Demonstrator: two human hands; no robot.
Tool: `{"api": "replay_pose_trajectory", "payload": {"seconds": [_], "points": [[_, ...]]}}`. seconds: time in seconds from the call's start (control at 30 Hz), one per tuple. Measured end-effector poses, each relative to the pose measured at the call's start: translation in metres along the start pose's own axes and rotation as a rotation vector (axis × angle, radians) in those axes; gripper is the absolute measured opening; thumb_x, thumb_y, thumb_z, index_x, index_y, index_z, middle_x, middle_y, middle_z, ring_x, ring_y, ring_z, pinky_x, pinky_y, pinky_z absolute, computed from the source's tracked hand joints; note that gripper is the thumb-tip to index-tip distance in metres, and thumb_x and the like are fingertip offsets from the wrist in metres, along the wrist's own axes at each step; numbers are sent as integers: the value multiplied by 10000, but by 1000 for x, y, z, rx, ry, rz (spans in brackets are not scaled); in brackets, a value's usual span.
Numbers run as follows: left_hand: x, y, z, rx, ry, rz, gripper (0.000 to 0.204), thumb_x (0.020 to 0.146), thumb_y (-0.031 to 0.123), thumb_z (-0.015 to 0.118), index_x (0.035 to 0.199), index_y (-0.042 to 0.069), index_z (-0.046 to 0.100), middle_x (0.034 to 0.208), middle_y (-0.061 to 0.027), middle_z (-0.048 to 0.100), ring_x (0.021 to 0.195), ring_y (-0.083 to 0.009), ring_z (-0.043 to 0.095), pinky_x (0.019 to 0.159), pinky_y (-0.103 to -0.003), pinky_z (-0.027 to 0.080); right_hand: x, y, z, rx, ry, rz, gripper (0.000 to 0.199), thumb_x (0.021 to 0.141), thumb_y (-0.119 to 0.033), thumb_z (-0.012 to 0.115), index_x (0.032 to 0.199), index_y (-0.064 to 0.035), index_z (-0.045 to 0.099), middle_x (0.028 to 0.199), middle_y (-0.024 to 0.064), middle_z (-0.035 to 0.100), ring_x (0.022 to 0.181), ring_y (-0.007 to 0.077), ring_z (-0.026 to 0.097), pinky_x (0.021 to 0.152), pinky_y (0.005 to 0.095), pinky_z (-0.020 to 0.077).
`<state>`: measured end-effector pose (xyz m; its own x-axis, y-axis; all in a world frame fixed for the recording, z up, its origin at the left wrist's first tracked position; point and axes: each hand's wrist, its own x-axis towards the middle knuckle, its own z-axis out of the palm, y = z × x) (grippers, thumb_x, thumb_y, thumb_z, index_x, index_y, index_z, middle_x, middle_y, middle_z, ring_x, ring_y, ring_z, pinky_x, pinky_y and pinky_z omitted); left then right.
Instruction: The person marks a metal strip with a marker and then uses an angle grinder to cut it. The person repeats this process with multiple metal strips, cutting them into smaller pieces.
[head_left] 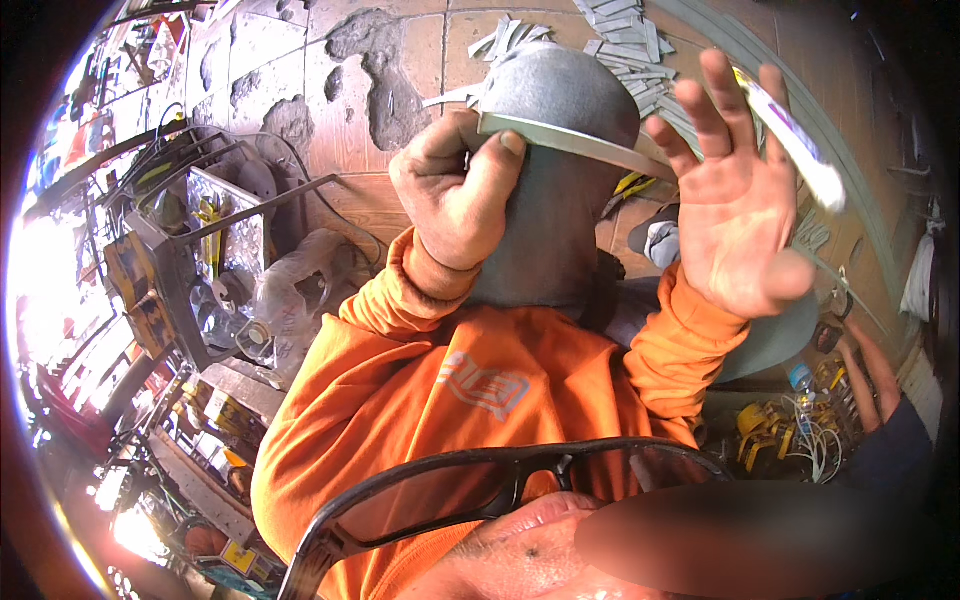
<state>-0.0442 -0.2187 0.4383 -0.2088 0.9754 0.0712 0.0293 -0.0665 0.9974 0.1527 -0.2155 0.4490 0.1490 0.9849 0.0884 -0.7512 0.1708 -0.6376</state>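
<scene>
Clearly, left hand [452,195] pinches pale strip [585,147]; right hand [738,215] holds tube [792,132] (purple-printed).

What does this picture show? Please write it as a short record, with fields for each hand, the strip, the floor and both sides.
Left hand: pinches one end of a pale flat strip
Right hand: open, fingers spread; a white tube beside its index finger, grip unclear
Strip position: across the view of a grey-clad knee; contact with right hand unclear
Floor: tiled, with loose strips
Left side: plastic bag
Right side: blue-capped bottle, another person's arm
</scene>
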Motion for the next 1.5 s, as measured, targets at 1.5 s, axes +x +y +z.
{"api": "replay_pose_trajectory", "payload": {"seconds": [1.5], "points": [[-1,-6,-4,-61,-73,10,57,836,-10,649,796,-36,680,675,-18,580,602,-67,495,531,-240,385,14,49,7,-1121,-459,-602,294,739,-137,764,1030,-169,738,675,-56,566,622,162,566,658,312,401]]}}
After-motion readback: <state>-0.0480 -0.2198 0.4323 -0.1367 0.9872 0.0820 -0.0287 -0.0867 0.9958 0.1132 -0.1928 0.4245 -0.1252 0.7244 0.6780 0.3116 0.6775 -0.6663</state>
